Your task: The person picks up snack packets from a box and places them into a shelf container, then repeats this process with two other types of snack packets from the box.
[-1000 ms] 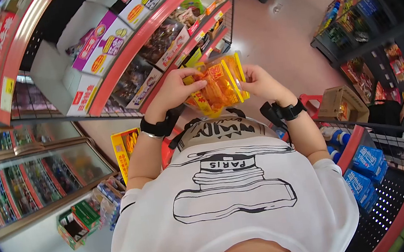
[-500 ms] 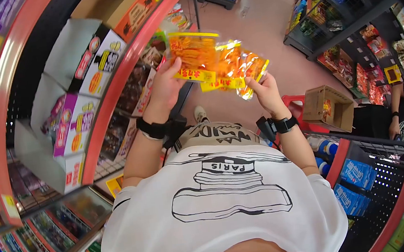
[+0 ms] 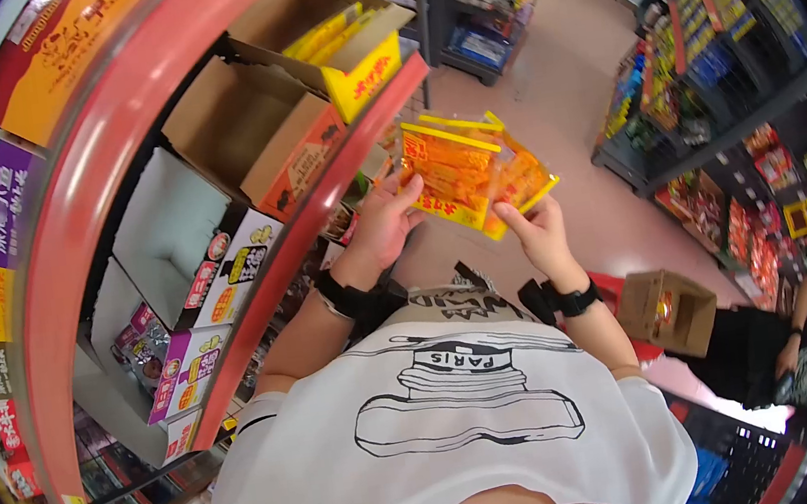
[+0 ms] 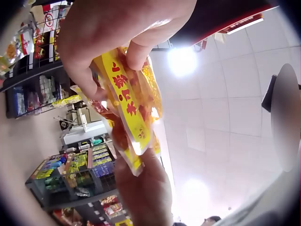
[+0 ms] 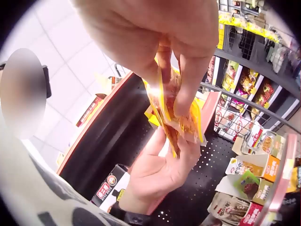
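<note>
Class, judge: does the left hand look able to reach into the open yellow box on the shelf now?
Probably not: the left hand is gripping snack packets, though the yellow box looks open on top.

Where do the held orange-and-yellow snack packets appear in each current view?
Head: snack packets just above and right of centre.
Left wrist: slightly left of centre, below the left hand.
Right wrist: slightly right of centre, above the left hand.
Shared landmark: the left hand, gripping them in all three.
</note>
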Demonstrator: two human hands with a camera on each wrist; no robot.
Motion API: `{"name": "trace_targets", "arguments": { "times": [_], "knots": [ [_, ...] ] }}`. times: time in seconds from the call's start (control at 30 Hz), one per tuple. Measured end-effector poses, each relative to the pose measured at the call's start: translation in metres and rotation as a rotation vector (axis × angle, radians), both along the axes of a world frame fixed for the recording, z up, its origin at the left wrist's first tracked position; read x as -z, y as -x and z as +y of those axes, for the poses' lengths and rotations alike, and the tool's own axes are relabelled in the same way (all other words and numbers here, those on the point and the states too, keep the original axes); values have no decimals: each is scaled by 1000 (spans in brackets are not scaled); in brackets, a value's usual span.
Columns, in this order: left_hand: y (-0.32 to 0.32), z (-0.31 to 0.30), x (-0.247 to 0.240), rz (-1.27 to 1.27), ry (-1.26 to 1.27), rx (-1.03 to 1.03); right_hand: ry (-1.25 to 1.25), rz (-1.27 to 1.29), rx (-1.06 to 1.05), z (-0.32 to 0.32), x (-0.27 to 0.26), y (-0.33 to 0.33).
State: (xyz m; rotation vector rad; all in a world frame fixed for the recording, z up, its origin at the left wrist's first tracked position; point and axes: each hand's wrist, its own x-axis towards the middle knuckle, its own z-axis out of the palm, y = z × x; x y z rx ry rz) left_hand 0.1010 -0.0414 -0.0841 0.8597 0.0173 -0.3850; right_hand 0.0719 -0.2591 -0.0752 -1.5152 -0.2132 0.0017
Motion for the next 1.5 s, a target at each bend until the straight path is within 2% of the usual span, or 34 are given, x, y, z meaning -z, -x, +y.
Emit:
{"name": "trace_targets", "arguments": {
  "times": [0.17, 0.33, 0.4, 0.5, 0.57, 0.63, 0.67, 0.7, 0.77, 0.8, 0.83, 0.9, 0.93, 1.0, 1.1, 1.5],
  "knots": [
    [-14, 7, -6, -33, -116, -168, -139, 10, -82, -34, -19, -61],
    [-2, 8, -13, -59, -49, -317, -57, -233, -201, -59, -79, -134],
    [7, 5, -8, -145, -64, -364, -61, -287, -266, -57, -110, -159],
    [16, -12, -16, -144, -46, -516, -64, -408, -371, -39, -140, -198],
    [22, -20, -18, -157, -30, -594, 112, -751, -472, -21, -153, -223],
    [31, -24, -24, -254, -9, -627, 404, -1119, -494, -1, -185, -230],
    [36, -23, -24, -291, -13, -649, 344, -1309, -487, 17, -192, -235],
    [40, -25, -28, -294, -17, -672, 329, -1317, -505, 30, -193, -242],
    [49, -31, -50, -295, -38, -828, 460, -1422, -537, 53, -192, -252],
    [55, -27, -54, -311, -89, -823, 469, -1477, -529, 64, -194, -255],
    [60, -23, -58, -306, -92, -836, 459, -1475, -541, 74, -194, -260],
    [65, -15, -69, -282, -139, -894, 737, -1433, -511, 96, -193, -271],
    [64, -15, -82, -302, -160, -920, 728, -1436, -511, 106, -193, -275],
    [62, -10, -102, -304, -187, -958, 540, -1680, -331, 128, -193, -283],
    [57, 2, -117, -304, -208, -1015, 423, -1718, -325, 159, -184, -310],
    [15, 31, -151, -271, -164, -1037, 584, -1657, -394, 187, -192, -342]
  ]
}}
